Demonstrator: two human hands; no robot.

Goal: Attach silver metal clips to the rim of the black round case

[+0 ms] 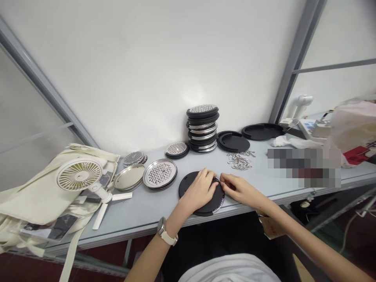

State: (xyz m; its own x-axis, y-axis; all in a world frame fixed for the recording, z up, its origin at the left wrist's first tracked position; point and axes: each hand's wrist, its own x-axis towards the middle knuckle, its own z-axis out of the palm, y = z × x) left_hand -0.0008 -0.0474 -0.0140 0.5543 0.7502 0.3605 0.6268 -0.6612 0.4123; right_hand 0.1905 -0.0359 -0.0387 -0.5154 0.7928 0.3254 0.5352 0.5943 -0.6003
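In front of me a round black disc [185,183] lies flat near the table's front edge, with a strip of shiny metal rim along its lower right. My left hand [202,187] rests over its middle, fingers bent and gripping toward the right rim. Pinched together at that same rim are the fingers of my right hand [233,187]; a small silvery bit shows between the two hands, too small to name. Behind the right hand lies a pile of bent metal clips [241,161]. Left of the disc sit perforated metal grater discs [160,173] and plain metal discs [129,176].
A tall stack of black-and-metal discs [202,129] stands against the wall. Black round trays [235,141] lie beside it. At left are a white fan [79,175] and a cream bag [38,192]. A plastic bag [352,121] stands at right, near a blurred-out patch.
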